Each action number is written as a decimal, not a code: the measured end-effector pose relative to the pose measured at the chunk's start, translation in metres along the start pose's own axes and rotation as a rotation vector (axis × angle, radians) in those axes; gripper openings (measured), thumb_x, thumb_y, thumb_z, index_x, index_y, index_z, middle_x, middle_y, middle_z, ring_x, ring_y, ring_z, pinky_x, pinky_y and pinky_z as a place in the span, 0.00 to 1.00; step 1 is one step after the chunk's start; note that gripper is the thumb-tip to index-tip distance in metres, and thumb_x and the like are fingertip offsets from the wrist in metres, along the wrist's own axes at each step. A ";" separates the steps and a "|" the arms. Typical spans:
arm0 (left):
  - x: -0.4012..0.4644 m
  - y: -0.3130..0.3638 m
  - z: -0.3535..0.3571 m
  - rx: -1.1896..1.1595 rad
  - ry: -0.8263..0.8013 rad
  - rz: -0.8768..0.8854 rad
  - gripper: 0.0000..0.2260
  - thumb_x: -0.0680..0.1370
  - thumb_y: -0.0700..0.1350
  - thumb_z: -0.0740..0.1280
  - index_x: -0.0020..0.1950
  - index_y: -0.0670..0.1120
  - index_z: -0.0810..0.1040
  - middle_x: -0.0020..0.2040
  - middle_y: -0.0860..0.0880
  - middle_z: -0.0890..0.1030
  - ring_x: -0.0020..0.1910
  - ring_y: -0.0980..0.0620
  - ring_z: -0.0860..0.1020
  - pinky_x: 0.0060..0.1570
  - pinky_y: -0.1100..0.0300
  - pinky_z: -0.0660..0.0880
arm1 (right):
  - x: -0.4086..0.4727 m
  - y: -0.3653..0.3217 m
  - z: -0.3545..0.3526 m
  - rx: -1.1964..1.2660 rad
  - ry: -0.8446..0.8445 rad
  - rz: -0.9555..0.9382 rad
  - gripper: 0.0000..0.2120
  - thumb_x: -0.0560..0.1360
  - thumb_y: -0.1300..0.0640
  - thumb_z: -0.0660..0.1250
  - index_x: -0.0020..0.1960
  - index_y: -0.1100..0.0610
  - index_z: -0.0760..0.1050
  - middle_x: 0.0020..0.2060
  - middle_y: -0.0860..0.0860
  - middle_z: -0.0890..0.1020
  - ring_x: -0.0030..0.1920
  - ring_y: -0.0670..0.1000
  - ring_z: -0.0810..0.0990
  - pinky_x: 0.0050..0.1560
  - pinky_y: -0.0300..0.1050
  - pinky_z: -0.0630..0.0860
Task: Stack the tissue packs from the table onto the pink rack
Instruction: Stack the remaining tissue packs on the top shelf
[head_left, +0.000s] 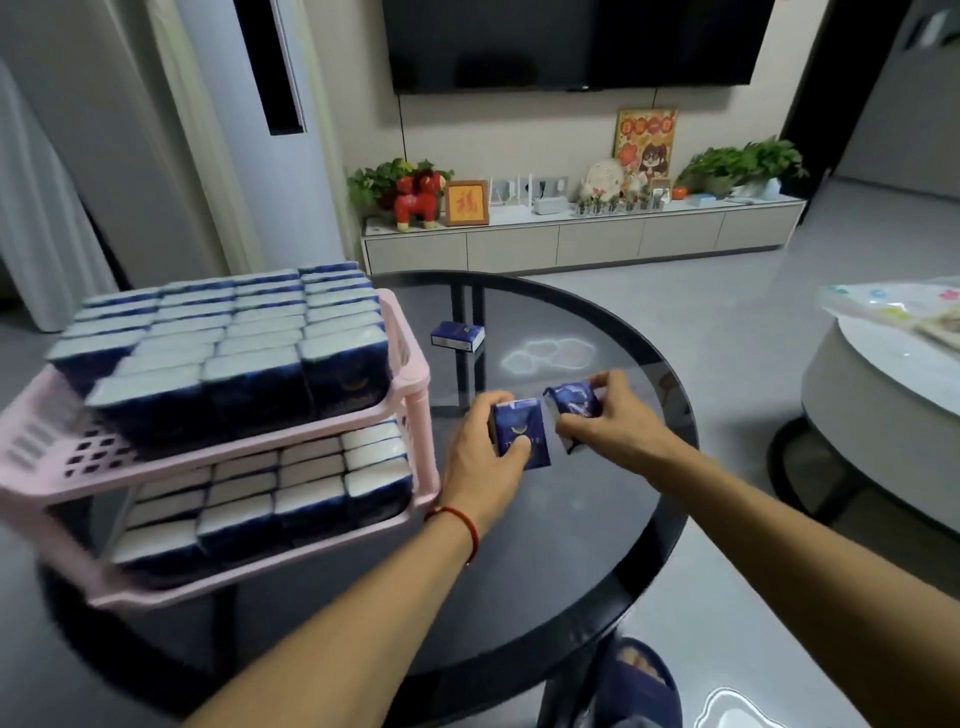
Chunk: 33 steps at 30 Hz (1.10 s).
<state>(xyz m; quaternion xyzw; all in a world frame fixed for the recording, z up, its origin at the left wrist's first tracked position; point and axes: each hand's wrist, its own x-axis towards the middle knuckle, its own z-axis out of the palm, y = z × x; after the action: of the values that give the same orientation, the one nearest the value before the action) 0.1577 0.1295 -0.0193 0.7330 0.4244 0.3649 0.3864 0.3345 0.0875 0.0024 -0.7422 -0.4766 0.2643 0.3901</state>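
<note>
While each grip holds one, tissue packs (521, 433) nearly touch.

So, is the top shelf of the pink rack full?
Not full. Top shelf holds tissue packs, but its front left corner shows bare slots.

— What's along the far wall?
— A dark television (571, 41) above a low white cabinet (582, 241), potted plants (743, 161) on top.
— And the floor (727, 291)?
— Pale grey, glossy.
</note>
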 end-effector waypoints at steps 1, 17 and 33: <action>-0.005 0.003 -0.002 -0.025 0.009 -0.012 0.17 0.75 0.36 0.70 0.59 0.54 0.74 0.55 0.51 0.82 0.52 0.51 0.81 0.56 0.53 0.80 | -0.018 -0.005 -0.003 0.061 0.019 -0.015 0.28 0.73 0.55 0.76 0.65 0.54 0.63 0.52 0.51 0.81 0.45 0.48 0.85 0.44 0.41 0.83; -0.148 0.009 -0.117 -0.112 -0.071 -0.054 0.23 0.74 0.36 0.74 0.62 0.58 0.77 0.57 0.57 0.83 0.58 0.60 0.81 0.59 0.63 0.78 | -0.153 -0.055 0.094 -0.348 -0.061 -0.598 0.37 0.68 0.44 0.80 0.69 0.50 0.64 0.56 0.46 0.64 0.48 0.50 0.77 0.46 0.42 0.79; -0.158 -0.023 -0.154 0.092 -0.036 -0.078 0.31 0.72 0.44 0.74 0.71 0.65 0.70 0.65 0.58 0.79 0.66 0.57 0.77 0.67 0.52 0.76 | -0.142 -0.064 0.112 -0.116 -0.300 -0.567 0.25 0.80 0.51 0.70 0.75 0.49 0.69 0.55 0.44 0.79 0.46 0.43 0.81 0.49 0.37 0.80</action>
<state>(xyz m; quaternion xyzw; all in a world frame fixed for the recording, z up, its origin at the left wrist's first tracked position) -0.0418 0.0341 -0.0052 0.7395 0.4620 0.3166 0.3735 0.1594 0.0099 -0.0033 -0.5536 -0.7308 0.2240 0.3307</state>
